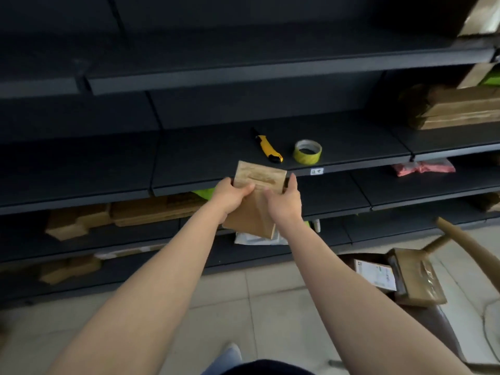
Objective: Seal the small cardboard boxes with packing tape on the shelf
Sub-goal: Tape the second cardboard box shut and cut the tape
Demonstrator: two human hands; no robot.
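A small brown cardboard box (257, 182) is held in front of the dark shelf's (189, 158) front edge, its top flaps up. My left hand (230, 196) grips its left side with the thumb across the front. On its right side sits my right hand (284, 201), fingers curled round the edge. A roll of packing tape (307, 151) with a yellowish rim lies flat on the shelf, behind and to the right of the box. A yellow and black utility knife (266, 146) lies just left of the roll.
Flattened cardboard stacks lie on the lower shelf at left (151, 209) and on the upper right shelf (457, 109). A pink packet (424, 167) lies on the shelf at right. Taped parcels (414, 277) rest on a wooden chair at lower right. The floor is pale tile.
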